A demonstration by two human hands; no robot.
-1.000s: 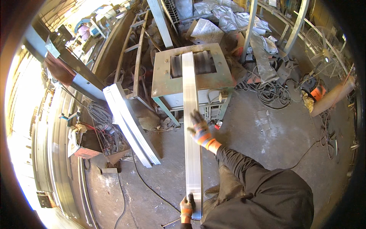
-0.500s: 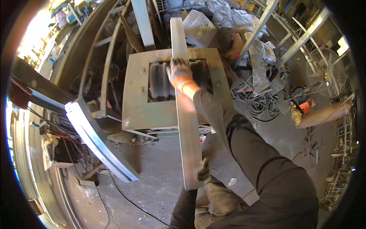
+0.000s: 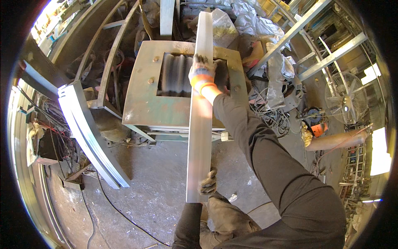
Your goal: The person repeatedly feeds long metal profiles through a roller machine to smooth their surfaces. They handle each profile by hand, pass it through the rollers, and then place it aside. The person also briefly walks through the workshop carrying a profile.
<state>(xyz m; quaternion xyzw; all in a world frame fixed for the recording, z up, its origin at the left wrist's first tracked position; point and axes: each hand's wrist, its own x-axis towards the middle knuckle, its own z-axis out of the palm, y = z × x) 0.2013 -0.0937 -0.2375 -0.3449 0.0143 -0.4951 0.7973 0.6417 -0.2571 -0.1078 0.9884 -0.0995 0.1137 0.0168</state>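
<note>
A long, flat-faced metal bar (image 3: 199,153) lies lengthwise across a green metal machine (image 3: 139,106), its near end reaching out toward me. In the machine's top opening sits a dark ribbed roller (image 3: 176,74), blurred, partly covered by the bar. My gloved right hand (image 3: 202,70), with an orange cuff, presses on the bar from above over the opening, fingers curled over its edge. Near the close end, my gloved left hand (image 3: 208,182) grips the bar from beneath; only its fingers show at the right edge, and the palm is hidden.
Shiny metal profiles (image 3: 89,137) slant down at the left, beside a curved metal frame (image 3: 112,62). At the right stand a fan (image 3: 346,97), coiled cables (image 3: 271,120) and an orange tool (image 3: 318,129). A black cable (image 3: 124,218) crosses the floor.
The bar has shifted slightly toward me and to the right over the machine, both hands keeping their hold. My view has also moved a little.
</note>
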